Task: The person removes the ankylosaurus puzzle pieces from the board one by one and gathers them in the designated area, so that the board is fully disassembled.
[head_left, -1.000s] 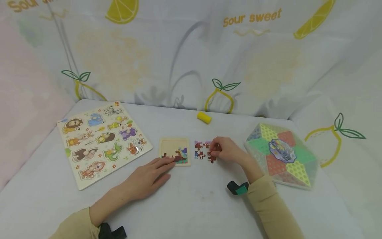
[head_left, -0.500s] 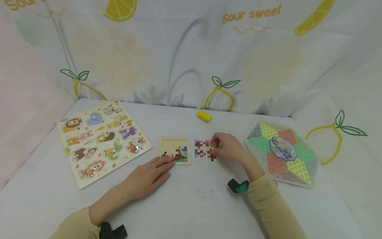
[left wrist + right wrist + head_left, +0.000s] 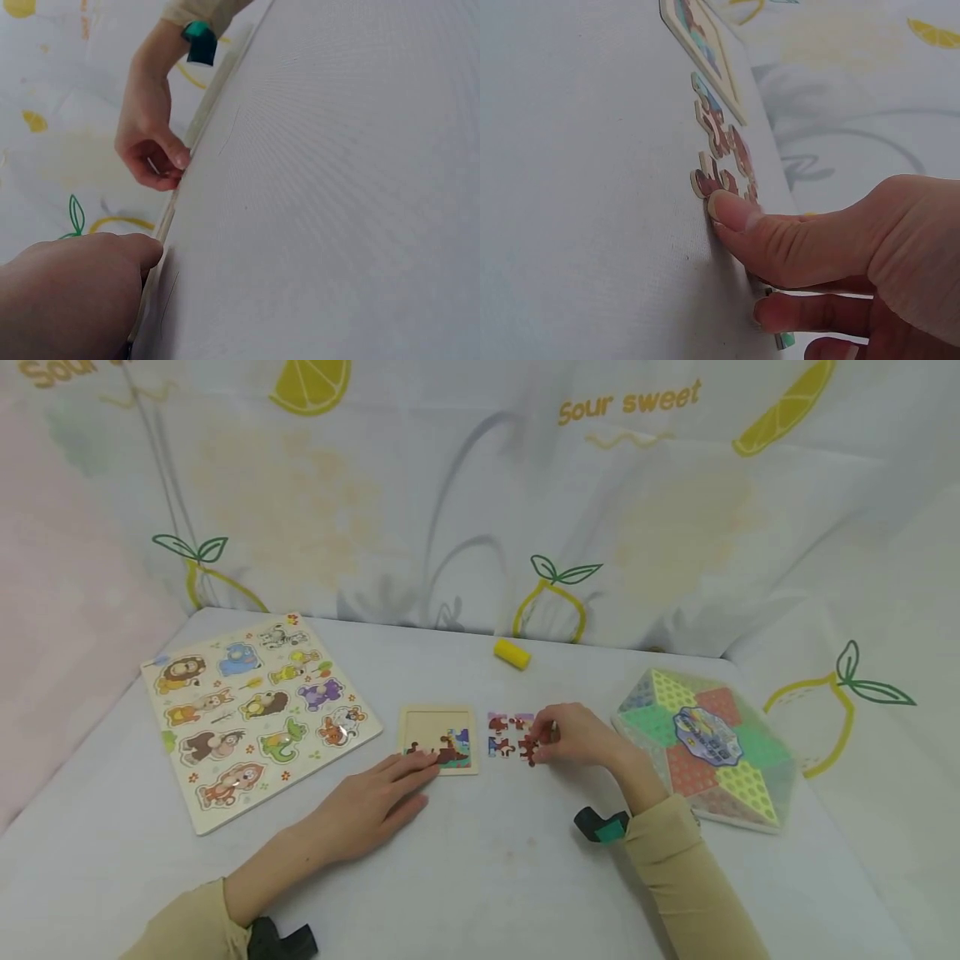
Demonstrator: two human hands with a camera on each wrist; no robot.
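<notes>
My left hand (image 3: 375, 810) lies with its fingers stretched over the lower left of a small wooden puzzle tray (image 3: 438, 712). Inside the tray, a dinosaur picture is partly filled with joined pieces (image 3: 455, 750), some hidden under my fingertips. Just right of the tray lie several loose jigsaw pieces (image 3: 501, 747) in a small group. My right hand (image 3: 581, 737), fingers curled, pinches the lower right puzzle piece (image 3: 528, 752). Up close in the right wrist view, the thumb (image 3: 731, 210) presses at that piece's edge, while the index fingertip is hidden behind it.
A large animal peg puzzle board (image 3: 247, 710) lies at the left. On the right sits a hexagonal clear box of coloured pieces (image 3: 708, 747). A yellow cylinder (image 3: 512, 653) lies near the back edge, before a lemon-print cloth (image 3: 480, 485).
My right hand shifts slightly about the same puzzle piece, which has moved a little closer to the other loose ones. My left hand stays on the tray.
</notes>
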